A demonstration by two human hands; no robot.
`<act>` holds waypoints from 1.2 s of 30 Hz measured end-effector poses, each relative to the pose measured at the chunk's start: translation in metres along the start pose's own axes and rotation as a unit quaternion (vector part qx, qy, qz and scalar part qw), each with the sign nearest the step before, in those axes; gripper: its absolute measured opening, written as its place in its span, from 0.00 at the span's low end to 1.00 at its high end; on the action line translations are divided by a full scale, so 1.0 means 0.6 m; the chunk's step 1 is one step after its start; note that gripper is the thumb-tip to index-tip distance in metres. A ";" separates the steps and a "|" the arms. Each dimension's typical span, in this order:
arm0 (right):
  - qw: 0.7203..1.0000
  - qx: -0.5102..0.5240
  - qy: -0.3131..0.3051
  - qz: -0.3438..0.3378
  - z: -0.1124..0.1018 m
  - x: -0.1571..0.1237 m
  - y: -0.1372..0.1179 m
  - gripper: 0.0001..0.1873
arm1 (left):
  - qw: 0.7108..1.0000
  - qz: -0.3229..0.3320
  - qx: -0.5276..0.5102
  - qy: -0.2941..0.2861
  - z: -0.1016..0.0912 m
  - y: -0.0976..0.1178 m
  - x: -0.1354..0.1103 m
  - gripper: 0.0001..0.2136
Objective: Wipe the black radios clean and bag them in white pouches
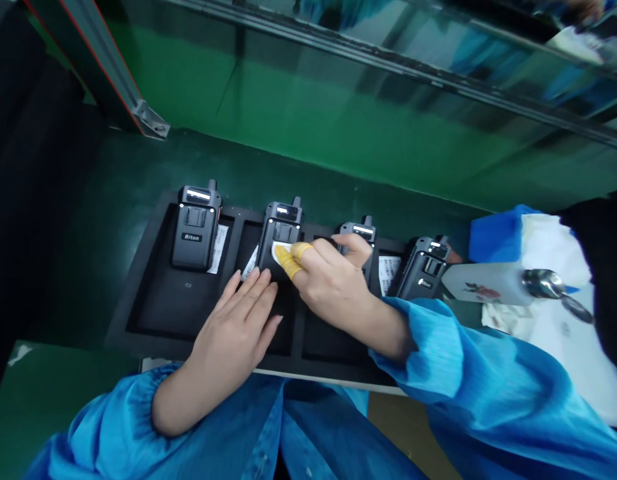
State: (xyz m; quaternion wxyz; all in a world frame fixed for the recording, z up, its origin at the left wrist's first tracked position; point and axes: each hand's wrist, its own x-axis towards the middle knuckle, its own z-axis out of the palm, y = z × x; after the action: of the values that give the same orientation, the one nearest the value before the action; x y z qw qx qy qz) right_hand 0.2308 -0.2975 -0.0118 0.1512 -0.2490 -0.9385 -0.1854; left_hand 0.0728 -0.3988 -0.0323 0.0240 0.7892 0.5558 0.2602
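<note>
A black foam tray (153, 313) holds several black handheld radios lying on their fronts in separate bays. My left hand (238, 320) lies flat with fingers stretched out on the lower part of the second radio (280, 230). My right hand (333, 280), with yellow finger cots on two fingers, presses a small white cloth (281, 251) against the back of that same radio. The leftmost radio (194, 227) reads "Riton". A third radio (361, 233) is partly hidden behind my right hand. A fourth radio (422, 267) lies tilted at the tray's right end.
A white bottle with a metal pump top (493, 283) lies on white cloths (558, 320) at the right. A green wall panel (338, 113) rises behind the tray. Paper slips (388, 272) lie in the bays beside the radios. A metal bracket (151, 121) stands at the back left.
</note>
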 end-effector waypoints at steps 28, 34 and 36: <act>0.998 -0.042 -0.023 0.040 0.005 0.123 0.012 0.20 | 0.994 -0.058 -0.014 0.086 -0.039 -0.043 -0.018 0.14; 0.999 -0.001 0.012 -0.030 0.071 0.206 -0.020 0.18 | 0.988 -0.111 0.081 0.064 -0.053 -0.085 -0.039 0.13; 0.998 0.016 0.002 -0.054 0.079 0.219 -0.026 0.17 | 0.988 -0.112 0.084 0.065 -0.049 -0.087 -0.042 0.13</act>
State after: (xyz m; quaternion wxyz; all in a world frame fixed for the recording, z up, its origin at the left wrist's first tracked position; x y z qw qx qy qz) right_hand 0.1045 -0.2362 -0.0089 0.1463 -0.1947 -0.9533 -0.1785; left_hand 0.0086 -0.4087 -0.0336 -0.0496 0.7028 0.6609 0.2585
